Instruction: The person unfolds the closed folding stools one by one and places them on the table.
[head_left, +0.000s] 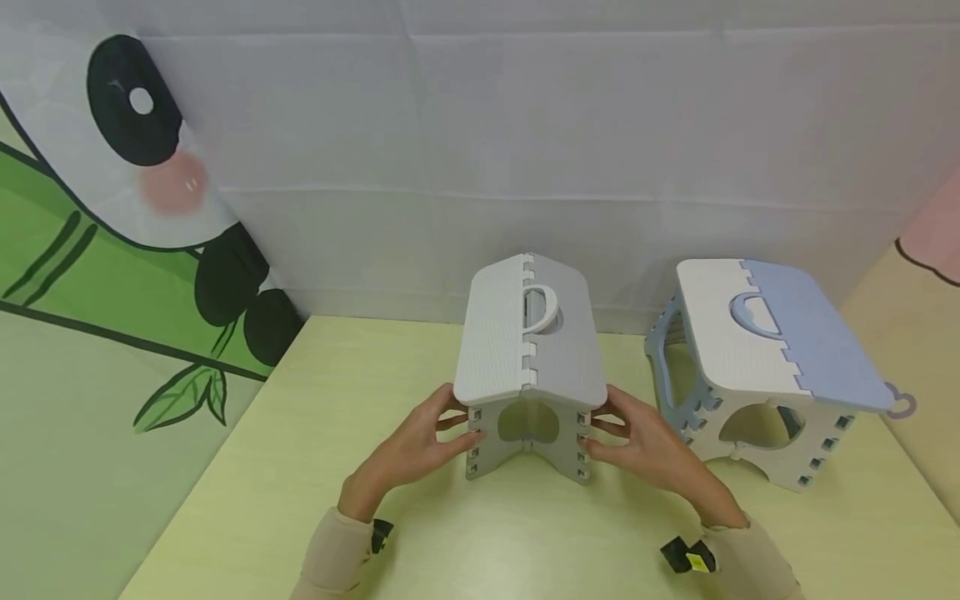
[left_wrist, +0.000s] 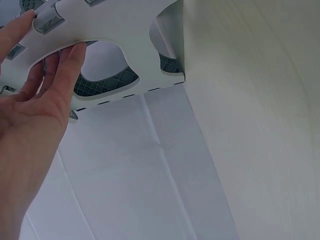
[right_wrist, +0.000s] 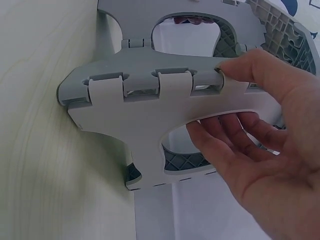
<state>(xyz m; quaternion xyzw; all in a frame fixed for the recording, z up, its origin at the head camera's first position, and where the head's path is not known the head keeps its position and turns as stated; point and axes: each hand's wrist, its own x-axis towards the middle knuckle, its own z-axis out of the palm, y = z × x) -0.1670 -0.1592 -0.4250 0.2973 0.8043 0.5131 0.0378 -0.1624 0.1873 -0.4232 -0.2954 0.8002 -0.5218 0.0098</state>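
Note:
A white-and-grey plastic folding stool [head_left: 491,342] stands on the table in the head view, its top bent down on both sides of the centre hinge and its front panel creased inward. The carry handle [head_left: 551,310] sticks up from the middle of the top. My left hand [head_left: 412,442] grips the left side of the stool, thumb at the front corner. On the opposite side my right hand [head_left: 641,437] holds it the same way. In the right wrist view, the right thumb [right_wrist: 240,65] lies on the hinge edge while the other fingers [right_wrist: 215,140] reach into the side opening.
A white-and-blue folding stool [head_left: 825,333] stands unfolded to the right, a small purple hook-shaped piece [head_left: 903,404] beside its corner. Behind the pale table [head_left: 300,467] hangs a creased white cloth [head_left: 525,150] with a cartoon print at left.

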